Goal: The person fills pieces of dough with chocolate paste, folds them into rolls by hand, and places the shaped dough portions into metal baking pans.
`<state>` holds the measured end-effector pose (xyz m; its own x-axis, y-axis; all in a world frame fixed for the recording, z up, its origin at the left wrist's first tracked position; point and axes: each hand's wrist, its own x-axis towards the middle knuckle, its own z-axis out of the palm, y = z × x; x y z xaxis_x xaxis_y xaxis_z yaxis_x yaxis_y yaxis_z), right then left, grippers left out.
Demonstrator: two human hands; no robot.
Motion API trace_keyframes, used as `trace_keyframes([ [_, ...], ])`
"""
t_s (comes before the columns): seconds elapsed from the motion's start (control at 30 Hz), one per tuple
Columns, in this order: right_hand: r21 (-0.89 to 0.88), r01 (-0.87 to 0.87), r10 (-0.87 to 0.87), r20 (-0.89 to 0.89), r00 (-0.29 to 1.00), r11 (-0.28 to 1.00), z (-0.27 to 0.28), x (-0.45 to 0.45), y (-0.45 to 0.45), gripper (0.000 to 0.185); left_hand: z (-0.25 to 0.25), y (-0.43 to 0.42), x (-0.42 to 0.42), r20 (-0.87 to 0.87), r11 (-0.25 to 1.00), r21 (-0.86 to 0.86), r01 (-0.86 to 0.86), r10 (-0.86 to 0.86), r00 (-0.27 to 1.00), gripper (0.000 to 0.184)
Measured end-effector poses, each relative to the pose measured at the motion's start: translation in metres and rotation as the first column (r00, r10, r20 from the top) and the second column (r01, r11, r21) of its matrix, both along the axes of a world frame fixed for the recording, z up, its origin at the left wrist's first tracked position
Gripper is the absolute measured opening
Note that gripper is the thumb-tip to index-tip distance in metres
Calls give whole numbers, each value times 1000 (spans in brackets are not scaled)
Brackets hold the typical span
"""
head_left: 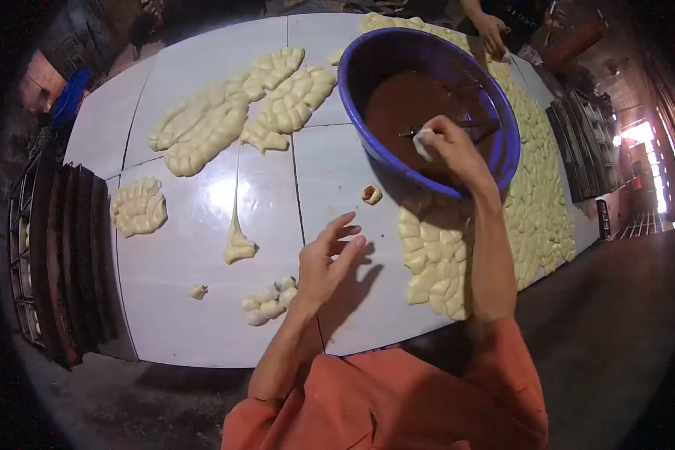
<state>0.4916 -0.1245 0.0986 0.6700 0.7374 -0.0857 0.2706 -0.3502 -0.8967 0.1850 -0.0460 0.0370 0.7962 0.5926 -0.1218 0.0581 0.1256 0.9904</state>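
My right hand (451,148) reaches over a large blue tub (364,124). Its fingers are closed on a small whitish piece of dough (425,144). Brown filling (405,101) covers the tub's bottom, and a dark, thin tool lies in it, partly hidden by my hand. Above the white tabletop, my left hand (330,259) is open and holds nothing, its fingers apart. Just beyond its fingertips sits a small dough round with brown filling showing in its top (371,194). Beside my left wrist is a cluster of small rounded dough balls (270,301).
Dough pieces (536,180) blanket the table's right side. More dough (206,124) lies at the back left, with a stretched strand (238,247) nearer me. Dark stacked trays (67,255) stand at the left edge. Another person's hand (492,34) is behind the tub.
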Motion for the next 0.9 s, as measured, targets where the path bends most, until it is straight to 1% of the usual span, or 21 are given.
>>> trace_keyframes([
  [0.03,-227,-100,143,183,973,969,-7,7,5,21,1,2,-1,1,1000,2,-1,1,1000,46],
  [0.07,-454,-146,314,319,894,879,-15,12,7,23,4,5,-3,-56,998,36,46,-44,997,45],
  [0.1,-453,-148,314,319,894,879,-23,14,8,23,7,8,-5,-115,993,67,94,-86,990,44],
  [0.17,-670,-345,607,199,770,657,-40,18,8,26,13,11,-8,-151,989,77,123,-110,982,42],
  [0.2,-604,-380,614,237,753,700,-43,19,6,25,13,11,-10,-154,988,47,145,-136,979,43],
  [0.23,-606,-386,618,232,751,696,-30,11,8,25,12,12,-13,-156,986,17,167,-163,974,43],
  [0.27,-524,-358,483,119,868,773,-10,5,7,23,7,13,-13,-141,985,25,171,-166,976,43],
  [0.3,-446,-304,333,-13,943,842,2,-1,7,22,6,14,-12,-141,986,22,167,-163,977,43],
  [0.33,-334,-307,281,-125,952,891,1,0,2,21,5,14,-11,-116,987,5,162,-161,980,43],
  [0.37,-337,-311,286,-123,950,889,2,-6,0,21,5,13,-8,-89,988,-12,156,-157,984,42],
  [0.43,-38,-133,131,-38,991,990,8,-25,-6,17,3,12,1,-77,986,-24,166,-168,983,41],
  [0.47,-42,-141,139,-38,990,989,12,-35,-9,17,1,9,7,-19,983,-75,170,-171,985,41],
  [0.5,169,-7,47,-232,972,986,18,-46,-12,17,0,6,14,38,977,-125,173,-169,985,41],
  [0.53,339,166,-3,-434,901,926,20,-57,-13,17,1,3,21,55,964,-193,186,-178,982,43],
  [0.57,334,159,4,-438,899,929,17,-68,-14,17,4,0,28,52,964,-197,176,-169,984,43],
  [0.63,519,202,160,-570,806,830,8,-93,-14,18,11,-4,38,205,926,-335,176,-110,972,45],
  [0.67,460,290,95,-649,754,839,7,-110,-13,18,11,-8,41,196,926,-343,160,-96,976,45],
  [0.73,481,298,147,-691,708,825,-8,-136,-10,17,7,-11,39,316,763,-622,179,35,948,46],
  [0.83,452,291,133,-700,702,844,-33,-161,-7,22,4,-4,16,260,718,-684,129,75,963,40],
  [0.87,469,268,207,-738,642,842,-44,-166,-9,25,-2,-2,7,280,718,-691,89,151,948,35],
  [0.9,488,247,277,-768,578,837,-50,-170,-10,29,-19,4,1,200,696,-718,-17,230,953,30],
])
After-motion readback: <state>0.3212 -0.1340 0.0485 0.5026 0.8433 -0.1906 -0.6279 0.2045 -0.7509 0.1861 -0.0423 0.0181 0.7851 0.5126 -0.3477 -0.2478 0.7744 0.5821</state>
